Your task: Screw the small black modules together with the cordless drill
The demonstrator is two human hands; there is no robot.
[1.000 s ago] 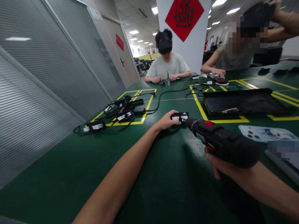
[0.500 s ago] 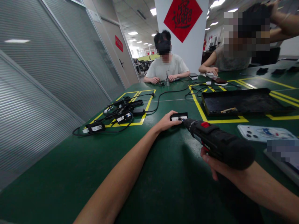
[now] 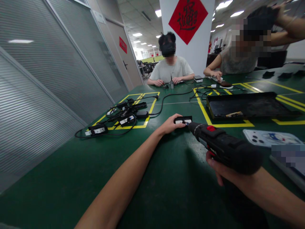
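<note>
My left hand (image 3: pixel 169 124) is closed around the left end of a small black case (image 3: pixel 188 118) with a white front, holding it against the green table (image 3: pixel 166 178). A black and red cordless drill (image 3: pixel 221 141) is gripped in my right hand (image 3: pixel 215 165), tilted down toward the case. Its bit meets the white front near my left thumb; whether it sits in a screw is too small to see. My right fingers are partly hidden below the drill body.
Several black boxes with white labels and cables (image 3: pixel 126 120) lie in a pile at left. A black tray (image 3: pixel 252 105) stands at right, behind a phone in a pale case (image 3: pixel 274 138). Across the table sit one person (image 3: pixel 170 68) and, farther right, another person (image 3: pixel 238 63).
The drill has shifted slightly left, bringing its bit closer to my left thumb. My left hand keeps its hold on the case. The right-hand person's hand on the table has moved left.
</note>
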